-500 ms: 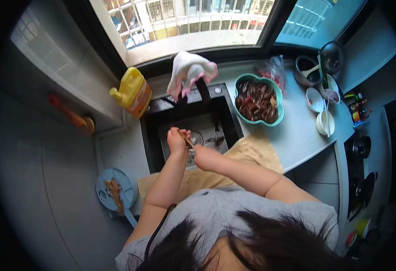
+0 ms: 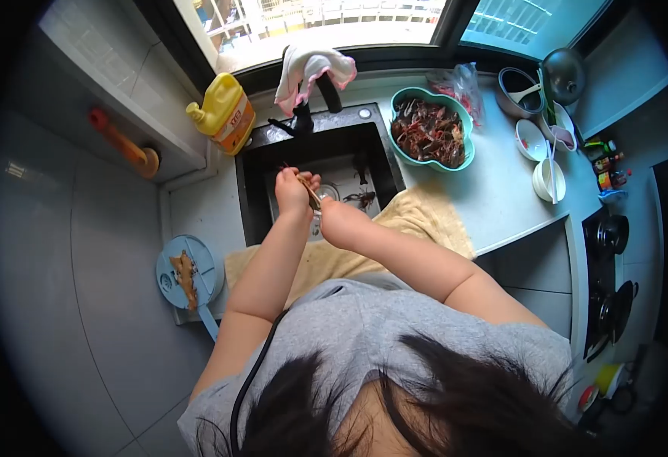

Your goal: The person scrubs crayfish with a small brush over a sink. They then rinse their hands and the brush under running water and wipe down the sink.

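Observation:
My left hand [image 2: 294, 192] is closed over the sink [image 2: 244, 199], around what looks like a crayfish; only a small dark red tip shows past the fingers. Close beside it, my right hand [image 2: 341, 222] is closed on a slim tan stick [image 2: 310, 192], perhaps a brush handle, which runs up against the left palm. The stick's far end is hidden by the fingers. Below, a dark crayfish [image 2: 361, 199] lies on the sink floor near the drain, and another dark one [image 2: 361, 166] is by the right wall.
A teal scalloped basin [image 2: 469, 145] full of crayfish stands right of the sink. A cloth [image 2: 315, 68] hangs over the faucet [image 2: 302, 118]. A yellow jug [image 2: 231, 114] is at left. A tan towel [image 2: 425, 225] covers the front edge. Bowls [image 2: 532, 141] and a pot [image 2: 518, 91] stand at right.
The whole view has shifted, so the counter and sink appear higher. Both hands remain together over the sink, with the stick turned slightly between them.

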The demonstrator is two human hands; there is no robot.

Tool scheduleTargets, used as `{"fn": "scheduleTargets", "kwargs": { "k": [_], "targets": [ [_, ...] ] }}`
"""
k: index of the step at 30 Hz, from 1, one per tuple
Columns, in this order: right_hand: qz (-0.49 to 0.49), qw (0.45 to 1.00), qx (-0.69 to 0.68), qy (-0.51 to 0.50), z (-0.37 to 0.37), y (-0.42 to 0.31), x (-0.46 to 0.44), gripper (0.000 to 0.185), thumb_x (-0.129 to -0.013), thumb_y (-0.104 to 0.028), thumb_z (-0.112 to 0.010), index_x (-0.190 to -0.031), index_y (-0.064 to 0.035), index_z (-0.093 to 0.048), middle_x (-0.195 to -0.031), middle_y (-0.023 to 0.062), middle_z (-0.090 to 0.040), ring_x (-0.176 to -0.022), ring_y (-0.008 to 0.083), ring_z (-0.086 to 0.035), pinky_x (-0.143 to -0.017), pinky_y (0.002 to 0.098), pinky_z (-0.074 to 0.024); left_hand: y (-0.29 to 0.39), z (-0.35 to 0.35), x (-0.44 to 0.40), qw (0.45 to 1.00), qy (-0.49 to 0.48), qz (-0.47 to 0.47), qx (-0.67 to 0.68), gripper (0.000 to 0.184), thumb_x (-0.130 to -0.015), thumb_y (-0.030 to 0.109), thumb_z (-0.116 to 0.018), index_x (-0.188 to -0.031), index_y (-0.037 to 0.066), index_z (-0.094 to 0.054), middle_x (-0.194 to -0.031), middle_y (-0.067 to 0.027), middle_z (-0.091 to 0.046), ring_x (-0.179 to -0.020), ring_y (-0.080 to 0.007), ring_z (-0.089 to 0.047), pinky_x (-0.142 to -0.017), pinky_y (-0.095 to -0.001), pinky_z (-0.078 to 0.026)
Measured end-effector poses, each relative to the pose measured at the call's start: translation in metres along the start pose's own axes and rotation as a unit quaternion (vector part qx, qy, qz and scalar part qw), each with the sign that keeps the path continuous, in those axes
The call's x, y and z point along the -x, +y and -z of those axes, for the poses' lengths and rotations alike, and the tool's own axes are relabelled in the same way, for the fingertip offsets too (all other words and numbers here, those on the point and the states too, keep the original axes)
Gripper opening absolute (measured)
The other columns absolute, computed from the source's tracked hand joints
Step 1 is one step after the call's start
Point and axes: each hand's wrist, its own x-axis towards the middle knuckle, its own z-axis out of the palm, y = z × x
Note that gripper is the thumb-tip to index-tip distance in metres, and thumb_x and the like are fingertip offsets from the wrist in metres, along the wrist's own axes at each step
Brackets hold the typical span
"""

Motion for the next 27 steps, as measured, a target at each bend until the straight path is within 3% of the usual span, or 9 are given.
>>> {"fn": "scheduleTargets", "kwargs": {
  "k": [2,6,10,13,17,18,20,23,27],
  "targets": [
    [-0.001,1.0,0.011,-0.021,-0.001,-0.003,0.006,0.015,-0.073,-0.004,-0.044,-0.085,0.0051,-0.045,-0.075,0.026,-0.059,-0.072,0.0376,-0.06,-0.062,0.0445,-0.0475,0.002,0.009,-0.01,0.999,0.023,-0.012,0.03,0.02,-0.091,0.022,-0.029,-0.092,0.005,-0.039,-0.074,-0.0119,-0.052,-0.063,-0.0243,-0.058,-0.053,-0.0295,-0.048],
    [0.017,1.0,0.004,-0.013,0.008,-0.005,0.0,0.016,-0.073,-0.003,-0.044,-0.087,0.0045,-0.045,-0.077,0.025,-0.059,-0.074,0.0369,-0.06,-0.064,0.044,-0.0474,0.005,0.0,0.013,0.999,-0.024,0.004,0.03,0.018,-0.091,0.022,-0.03,-0.088,0.005,-0.038,-0.074,-0.013,-0.052,-0.066,-0.026,-0.059,-0.053,-0.0299,-0.05],
    [-0.015,0.998,0.034,-0.054,0.013,-0.019,0.016,0.016,-0.075,-0.004,-0.043,-0.088,0.0044,-0.044,-0.079,0.0246,-0.059,-0.076,0.0359,-0.06,-0.065,0.0435,-0.0474,0.02,0.006,0.011,0.997,0.026,0.035,0.07,0.02,-0.092,0.022,-0.028,-0.087,0.006,-0.038,-0.077,-0.0145,-0.052,-0.073,-0.0288,-0.059,-0.059,-0.0334,-0.052],
    [-0.007,0.999,0.043,-0.03,0.021,-0.022,0.014,0.015,-0.076,-0.004,-0.041,-0.088,0.0041,-0.043,-0.079,0.0248,-0.059,-0.076,0.0357,-0.06,-0.065,0.0422,-0.0483,0.021,-0.001,0.032,0.996,-0.03,0.038,0.074,0.022,-0.093,0.024,-0.028,-0.085,0.005,-0.038,-0.078,-0.0138,-0.053,-0.077,-0.0291,-0.059,-0.061,-0.0317,-0.052],
    [0.015,0.999,0.05,-0.011,0.019,-0.031,0.029,0.012,-0.075,-0.003,-0.041,-0.085,0.0039,-0.043,-0.072,0.0246,-0.059,-0.07,0.0364,-0.06,-0.061,0.0431,-0.0484,0.037,0.007,0.023,0.992,-0.016,0.008,0.122,0.024,-0.093,0.025,-0.029,-0.082,0.006,-0.04,-0.075,-0.0124,-0.054,-0.079,-0.0293,-0.059,-0.063,-0.03,-0.053],
    [0.004,0.997,0.062,-0.035,0.017,-0.033,0.032,0.011,-0.076,-0.004,-0.042,-0.085,0.0034,-0.043,-0.072,0.0239,-0.059,-0.071,0.0353,-0.061,-0.061,0.0418,-0.0491,0.042,0.007,0.022,0.99,-0.019,-0.005,0.141,0.022,-0.092,0.024,-0.027,-0.082,0.007,-0.038,-0.074,-0.0114,-0.053,-0.07,-0.025,-0.06,-0.059,-0.0283,-0.052],
    [0.004,0.997,0.071,-0.036,0.014,-0.033,0.027,0.011,-0.076,-0.004,-0.042,-0.085,0.0037,-0.042,-0.071,0.0228,-0.059,-0.07,0.0345,-0.061,-0.06,0.0413,-0.0494,0.043,0.003,0.027,0.99,-0.035,-0.015,0.132,0.022,-0.092,0.024,-0.028,-0.082,0.007,-0.038,-0.073,-0.0112,-0.053,-0.071,-0.0251,-0.06,-0.059,-0.0282,-0.052],
    [0.022,0.998,0.058,0.007,0.02,-0.037,0.019,0.011,-0.076,-0.003,-0.041,-0.084,0.0051,-0.042,-0.071,0.0233,-0.06,-0.068,0.0343,-0.062,-0.059,0.0409,-0.0498,0.043,0.003,0.023,0.99,-0.024,0.006,0.138,0.025,-0.093,0.025,-0.029,-0.081,0.006,-0.04,-0.075,-0.0122,-0.055,-0.078,-0.0297,-0.06,-0.062,-0.0298,-0.054],
    [0.024,0.994,0.104,-0.019,0.012,-0.035,0.032,0.01,-0.078,-0.004,-0.041,-0.084,0.0038,-0.042,-0.07,0.022,-0.06,-0.068,0.0336,-0.062,-0.058,0.0407,-0.0499,0.05,0.007,0.017,0.982,0.021,0.015,0.188,0.023,-0.093,0.024,-0.028,-0.084,0.006,-0.039,-0.077,-0.0135,-0.055,-0.08,-0.0308,-0.059,-0.065,-0.0311,-0.053]
  ]
}}
